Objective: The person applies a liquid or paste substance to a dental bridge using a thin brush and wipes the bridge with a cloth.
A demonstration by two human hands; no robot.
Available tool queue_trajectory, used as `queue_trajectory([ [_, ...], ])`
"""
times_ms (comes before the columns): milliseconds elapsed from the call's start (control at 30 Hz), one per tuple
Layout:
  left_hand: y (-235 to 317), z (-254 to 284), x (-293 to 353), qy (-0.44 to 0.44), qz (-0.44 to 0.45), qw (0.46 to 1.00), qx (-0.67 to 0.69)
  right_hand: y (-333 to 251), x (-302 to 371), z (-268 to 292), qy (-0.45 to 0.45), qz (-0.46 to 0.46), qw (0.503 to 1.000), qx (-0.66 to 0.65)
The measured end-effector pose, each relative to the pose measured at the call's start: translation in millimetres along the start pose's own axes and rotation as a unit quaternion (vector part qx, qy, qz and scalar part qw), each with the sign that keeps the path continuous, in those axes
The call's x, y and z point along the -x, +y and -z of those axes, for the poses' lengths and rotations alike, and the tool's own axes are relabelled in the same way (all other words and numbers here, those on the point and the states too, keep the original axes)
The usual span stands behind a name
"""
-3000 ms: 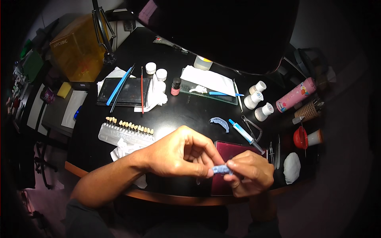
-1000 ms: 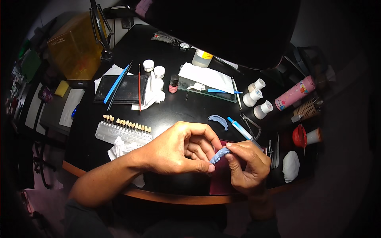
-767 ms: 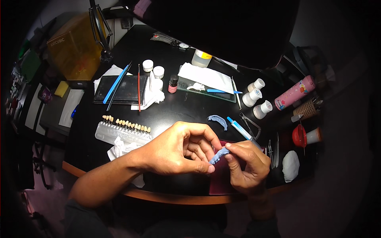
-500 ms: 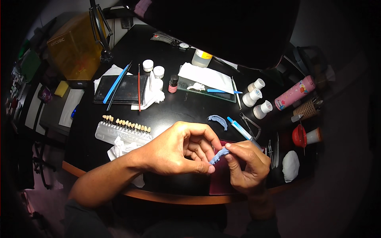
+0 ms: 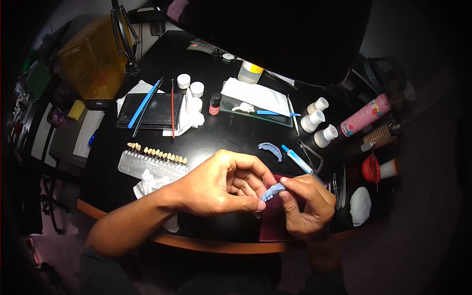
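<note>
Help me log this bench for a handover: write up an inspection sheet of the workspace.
Surface: black desk with brown front edge; dark red slab below the hands.
Job's things: blue toothed piece between the hands; blue curved piece on the desk.
Clutter: syringe, three white-capped bottles, crumpled tissue.
Hands: left hand, thumb at the toothed piece's lower end; right hand pinching its upper end.
Cables: nothing clearly seen; far edges dark.
Surroundings: amber box, left of the desk.
</note>
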State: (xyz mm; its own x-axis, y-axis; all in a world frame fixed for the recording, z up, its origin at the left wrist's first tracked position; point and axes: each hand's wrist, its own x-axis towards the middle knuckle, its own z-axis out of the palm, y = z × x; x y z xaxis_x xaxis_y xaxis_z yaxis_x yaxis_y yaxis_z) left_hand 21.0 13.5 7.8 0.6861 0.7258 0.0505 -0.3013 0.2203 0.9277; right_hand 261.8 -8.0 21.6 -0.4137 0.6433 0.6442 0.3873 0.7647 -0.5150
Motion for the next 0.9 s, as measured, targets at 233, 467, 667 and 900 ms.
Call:
queue_trajectory([
  [233,1.5,2.7,-0.6,-0.01,0.007,1.0,0.0,-0.8,-0.5,0.8,-0.002,0.001,1.0,0.007],
  [467,2.0,2.7,-0.3,-0.014,0.004,1.0,-0.004,-2.1,-1.6,1.0,-0.004,0.002,1.0,0.008],
  [667,3.6,1.7,-0.6,-0.012,0.005,1.0,0.001,-2.1,-1.3,2.0,-0.007,0.003,1.0,0.009],
  [900,4.4,1.2,0.0,-0.011,0.003,1.0,0.004,0.2,-0.7,1.2,-0.007,0.013,1.0,0.001],
])
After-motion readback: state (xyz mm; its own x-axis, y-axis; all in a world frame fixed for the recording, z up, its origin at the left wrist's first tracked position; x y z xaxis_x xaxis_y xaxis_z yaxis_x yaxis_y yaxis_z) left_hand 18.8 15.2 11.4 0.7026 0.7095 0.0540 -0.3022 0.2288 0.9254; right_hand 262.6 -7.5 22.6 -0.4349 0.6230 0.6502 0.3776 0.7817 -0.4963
